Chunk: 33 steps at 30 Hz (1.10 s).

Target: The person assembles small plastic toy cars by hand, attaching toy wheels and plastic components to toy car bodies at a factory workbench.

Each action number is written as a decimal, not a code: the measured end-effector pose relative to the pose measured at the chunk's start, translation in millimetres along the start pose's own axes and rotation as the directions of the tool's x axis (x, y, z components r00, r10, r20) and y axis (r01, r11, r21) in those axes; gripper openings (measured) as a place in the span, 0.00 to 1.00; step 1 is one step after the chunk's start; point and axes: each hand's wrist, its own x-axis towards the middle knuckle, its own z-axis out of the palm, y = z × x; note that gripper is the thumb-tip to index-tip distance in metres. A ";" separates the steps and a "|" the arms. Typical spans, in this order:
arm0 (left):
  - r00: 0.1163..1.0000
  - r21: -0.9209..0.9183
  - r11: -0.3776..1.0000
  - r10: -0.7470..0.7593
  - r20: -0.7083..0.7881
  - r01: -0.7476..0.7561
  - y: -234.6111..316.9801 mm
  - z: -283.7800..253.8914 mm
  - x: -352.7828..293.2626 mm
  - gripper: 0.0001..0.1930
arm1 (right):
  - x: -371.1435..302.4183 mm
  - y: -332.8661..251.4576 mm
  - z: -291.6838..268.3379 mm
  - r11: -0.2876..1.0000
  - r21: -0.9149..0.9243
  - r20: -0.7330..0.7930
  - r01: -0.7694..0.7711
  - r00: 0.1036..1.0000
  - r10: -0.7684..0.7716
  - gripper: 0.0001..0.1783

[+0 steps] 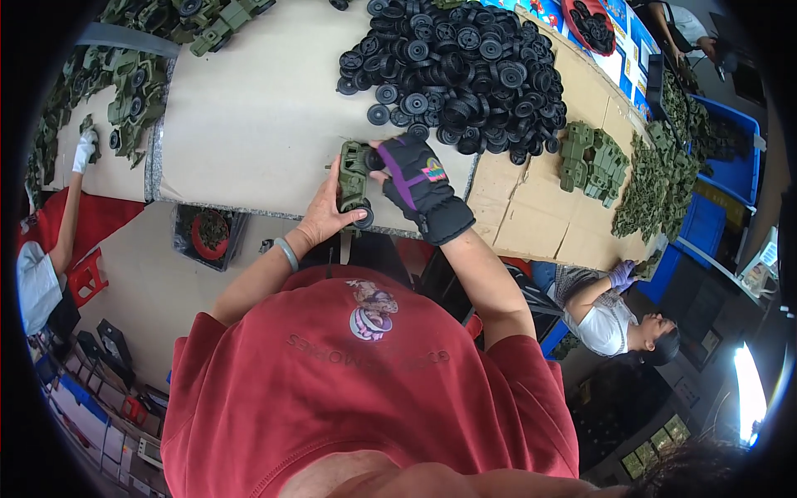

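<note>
Olive-green and boxy, the toy vehicle [352, 170] sits at the near edge of our table [249, 108] in the head view, gripped between our two hands. Our bare left hand [324, 214] clasps its left side, thumb stretched across the near end beside a round, black lower wheel [364, 216]. Our right hand [419, 178], in a black and purple glove with bare fingertips, pinches a black upper wheel [374, 160] against the vehicle's right side. Beyond, we see a loose heap of black wheels [465, 70], ribbed around their rims with disc-shaped centres. To the right, flat brown cardboard [498, 195] carries a block of angular green vehicle bodies [594, 162], and past them lies a jagged mound of smaller green parts [656, 187].
</note>
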 end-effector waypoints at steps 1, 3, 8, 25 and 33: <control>1.000 -0.003 1.000 0.001 -0.005 -0.001 -0.1 -0.2 0.4 0.72 | 9.7 -4.7 -1.0 0.994 -0.042 0.039 0.099 0.994 -0.098 0.28; 1.000 0.049 0.999 -0.012 0.006 0.011 -0.7 -0.1 0.5 0.73 | 19.0 -7.8 -2.0 0.987 -0.080 0.074 0.139 0.988 -0.133 0.29; 1.000 0.105 0.994 -0.023 0.000 0.023 2.0 -0.2 -0.9 0.73 | 25.1 -6.7 -1.9 0.992 -0.105 0.242 0.071 0.969 -0.044 0.31; 0.998 0.251 0.967 0.027 0.058 -0.041 -3.8 -9.7 3.8 0.68 | 92.9 -38.0 45.3 0.938 -0.299 0.043 0.175 0.985 -0.170 0.18; 0.996 0.297 0.952 0.052 0.075 -0.072 0.1 -9.1 5.3 0.69 | 102.2 -7.9 67.3 0.970 -0.229 -0.024 -0.080 0.997 0.076 0.08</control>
